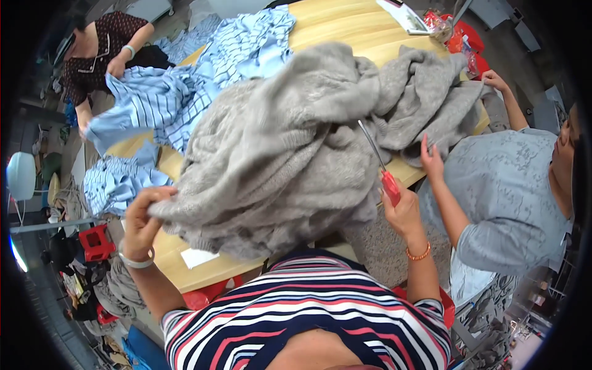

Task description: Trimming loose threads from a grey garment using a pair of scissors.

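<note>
Left hand [143, 221] tight on fabric [271, 142], perhaps past table edge [217, 272]; right hand [404, 211] round tool [390, 185]

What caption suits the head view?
Left hand grips gray cloth, right hand holds a red-handled tool; one co-worker handles striped blue cloth, another gray.

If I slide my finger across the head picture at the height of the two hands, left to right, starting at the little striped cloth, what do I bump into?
Striped cloth → left hand → gray cloth → right hand holding a red-handled tool → person in a gray-blue shirt.
</note>
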{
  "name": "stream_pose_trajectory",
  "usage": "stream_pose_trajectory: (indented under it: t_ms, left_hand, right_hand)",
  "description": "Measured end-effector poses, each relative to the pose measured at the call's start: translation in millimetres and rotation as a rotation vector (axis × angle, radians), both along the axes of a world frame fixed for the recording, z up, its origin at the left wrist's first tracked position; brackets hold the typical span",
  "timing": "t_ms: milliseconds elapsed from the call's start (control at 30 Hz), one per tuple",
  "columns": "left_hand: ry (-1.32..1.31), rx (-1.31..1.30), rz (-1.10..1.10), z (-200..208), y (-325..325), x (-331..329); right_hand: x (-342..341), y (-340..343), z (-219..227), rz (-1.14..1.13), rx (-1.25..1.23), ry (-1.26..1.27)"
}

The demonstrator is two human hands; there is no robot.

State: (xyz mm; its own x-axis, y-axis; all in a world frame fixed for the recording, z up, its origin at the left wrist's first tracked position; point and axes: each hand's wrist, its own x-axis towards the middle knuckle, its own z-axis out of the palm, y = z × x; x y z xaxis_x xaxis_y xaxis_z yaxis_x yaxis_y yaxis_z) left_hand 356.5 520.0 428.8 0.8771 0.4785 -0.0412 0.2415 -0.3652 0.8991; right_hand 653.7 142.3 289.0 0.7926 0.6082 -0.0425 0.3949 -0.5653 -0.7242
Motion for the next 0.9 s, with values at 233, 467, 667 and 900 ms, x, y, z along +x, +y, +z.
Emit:
stream_pose_trajectory:
  t_ms: [233,467,667,900]
  left_hand:
    - [-0.004,0.506,0.031,-71,-60,18]
    - [-0.123,0.996,-0.169,-145,-96,222]
    - [0.016,-0.481,0.067,-239,44,308]
    - [-0.056,-1.123,0.332,-125,-57,159]
  right_hand:
    - [-46,35,-21,0.051,-0.050,-0.048]
    - [-57,11,-2,-0.005,-0.020,-0.047]
    - [-31,-17,6,0.016,-0.062,-0.042]
    - [3,-37,15,0.029,-0.058,-0.006]
